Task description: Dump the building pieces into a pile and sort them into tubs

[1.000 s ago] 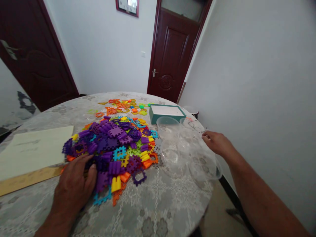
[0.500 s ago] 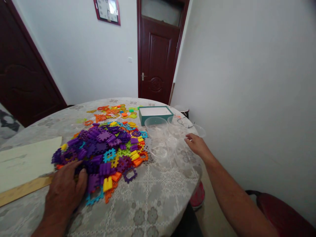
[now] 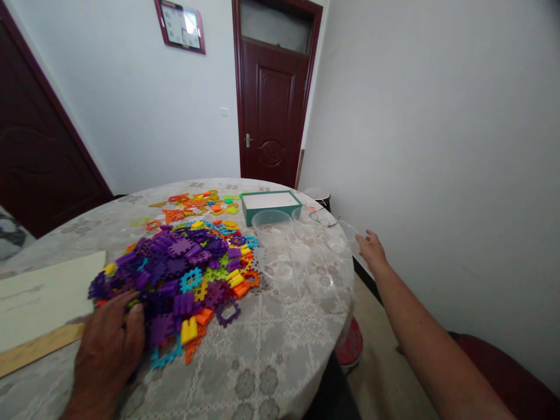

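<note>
My left hand (image 3: 109,338) rests at the near left edge of a heap of plastic interlocking building pieces (image 3: 175,268), mostly purple. Its fingers are curled, with a small yellow-green building piece (image 3: 133,303) showing between forefinger and thumb. Far to the right, my right hand (image 3: 371,249) reaches past the table edge with thumb and fingers apart. Its fingertips are at the rim of a clear plastic bowl (image 3: 345,228); whether they press on it I cannot tell. More clear bowls (image 3: 280,268) stand between the heap and that hand.
A green-sided box (image 3: 271,217) with a white inside stands behind the bowls. Flat orange and yellow pieces (image 3: 192,203) lie at the back. On the left are a pale sheet (image 3: 48,286) and a tan strip (image 3: 44,349). The white wall (image 3: 437,146) rises beyond the right table edge.
My right hand has moved right, from beside the near bowls to the outer bowl's rim. My left hand has shifted slightly, and the yellow-green piece now shows in it. The view has tilted slightly up.
</note>
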Motion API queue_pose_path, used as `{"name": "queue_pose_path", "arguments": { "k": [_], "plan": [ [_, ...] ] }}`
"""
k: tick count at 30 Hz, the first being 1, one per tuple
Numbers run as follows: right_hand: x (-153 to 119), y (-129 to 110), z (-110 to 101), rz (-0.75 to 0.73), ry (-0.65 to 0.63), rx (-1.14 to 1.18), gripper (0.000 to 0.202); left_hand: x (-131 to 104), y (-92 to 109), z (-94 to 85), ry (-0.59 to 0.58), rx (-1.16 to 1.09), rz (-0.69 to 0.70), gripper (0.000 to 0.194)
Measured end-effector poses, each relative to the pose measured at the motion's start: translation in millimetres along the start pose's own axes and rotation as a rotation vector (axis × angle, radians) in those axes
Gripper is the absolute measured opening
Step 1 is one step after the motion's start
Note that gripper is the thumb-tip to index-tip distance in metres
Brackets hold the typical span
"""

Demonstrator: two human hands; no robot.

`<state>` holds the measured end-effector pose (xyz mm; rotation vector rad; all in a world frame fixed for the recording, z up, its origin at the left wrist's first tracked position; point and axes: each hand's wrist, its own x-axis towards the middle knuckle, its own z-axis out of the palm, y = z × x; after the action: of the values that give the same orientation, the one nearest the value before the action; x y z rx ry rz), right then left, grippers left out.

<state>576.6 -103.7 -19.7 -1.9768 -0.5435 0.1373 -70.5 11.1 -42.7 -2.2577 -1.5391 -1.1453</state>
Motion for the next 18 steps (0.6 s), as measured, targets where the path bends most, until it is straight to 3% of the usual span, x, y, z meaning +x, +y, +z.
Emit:
{"name": "queue_pose_path", "arguments": {
  "k": [6,14,18],
  "plan": [
    [14.2,6.2,21.1,0.147,-0.16,0.15,0.068,-1.3,-0.3,-0.1,0.027,0.013,0.009,0.035],
    [9.8,13.9,25.9,0.197,-0.137,0.216,0.062,-1.1,-1.9,0.9,0.005,0.018,0.022,0.037],
    [6.2,13.8,22.3,0.211,-0.167,0.24,0.042,-0.2,-1.4,1.2,0.018,0.019,0.033,0.038]
  ]
}}
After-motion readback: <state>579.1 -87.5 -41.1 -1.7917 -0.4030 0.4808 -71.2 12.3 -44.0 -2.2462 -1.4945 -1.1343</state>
